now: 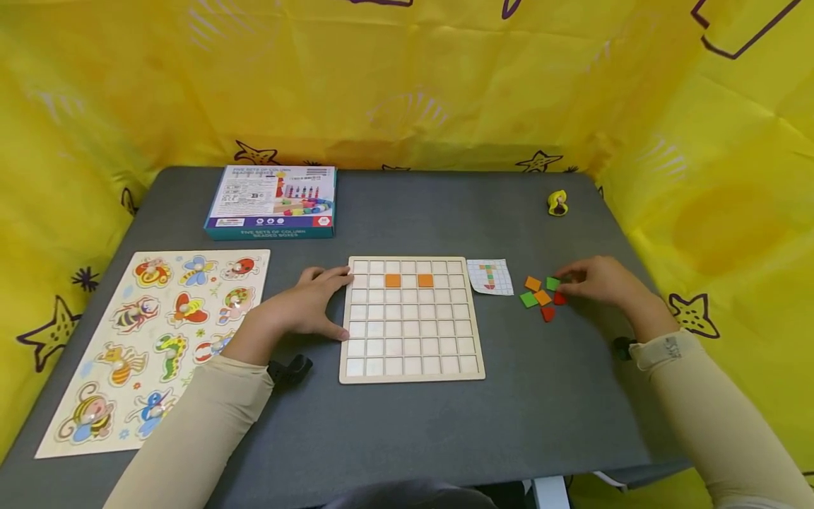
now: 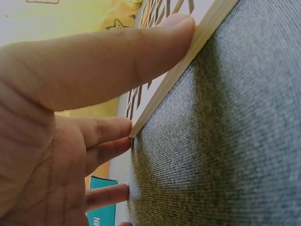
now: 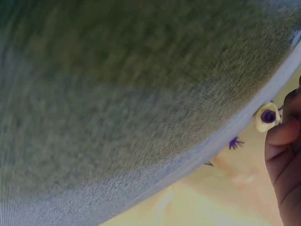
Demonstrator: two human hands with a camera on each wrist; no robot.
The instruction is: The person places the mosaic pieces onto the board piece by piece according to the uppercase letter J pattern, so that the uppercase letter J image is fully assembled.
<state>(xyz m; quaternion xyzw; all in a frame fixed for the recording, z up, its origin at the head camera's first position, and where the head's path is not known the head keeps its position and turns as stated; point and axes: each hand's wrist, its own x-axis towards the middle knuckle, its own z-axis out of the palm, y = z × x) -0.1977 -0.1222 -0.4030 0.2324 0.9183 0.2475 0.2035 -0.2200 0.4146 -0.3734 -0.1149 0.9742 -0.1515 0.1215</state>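
Note:
A pale wooden grid board [image 1: 410,378] lies on the table, with two orange square tiles [image 1: 393,281] in separate cells of its second row. My left hand [image 1: 307,305] rests along the board's left edge, thumb and fingers spread and fairly straight; in the left wrist view the thumb touches the wooden rim [image 2: 188,56]. To the right, my right hand [image 1: 594,283] has its thumb and fingertips at a green square tile [image 1: 552,283]; whether they pinch it is unclear. Beside it lie orange tiles [image 1: 533,283], another green tile [image 1: 529,300] and red pieces [image 1: 548,314].
A paper card [image 1: 490,277] with a coloured grid pattern touches the board's right side. At left lies an insect picture puzzle [image 1: 210,297]; behind it stands a beaded-toy box [image 1: 272,201]. A small yellow figure [image 1: 557,203] sits at the back right.

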